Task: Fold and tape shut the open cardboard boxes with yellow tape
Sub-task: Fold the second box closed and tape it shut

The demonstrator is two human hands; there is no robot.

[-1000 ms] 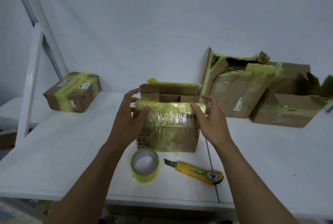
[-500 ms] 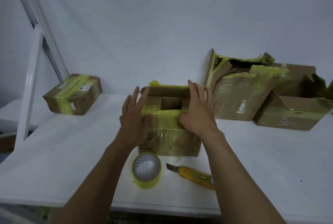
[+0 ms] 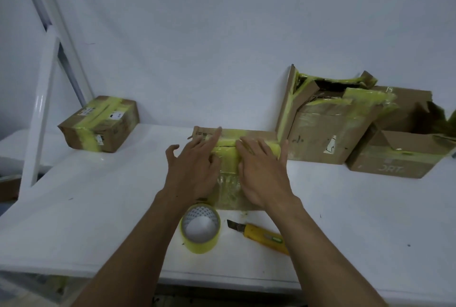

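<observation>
Both hands flat, palms down, side by side

The left hand (image 3: 195,171) lies with fingers spread, its index finger stretched straight ahead and its little finger splayed out to the left. The right hand (image 3: 264,171) sits just beside it, fingers straight and close together, thumb held out to the right. Both bare forearms reach forward from below, angling toward each other.
</observation>
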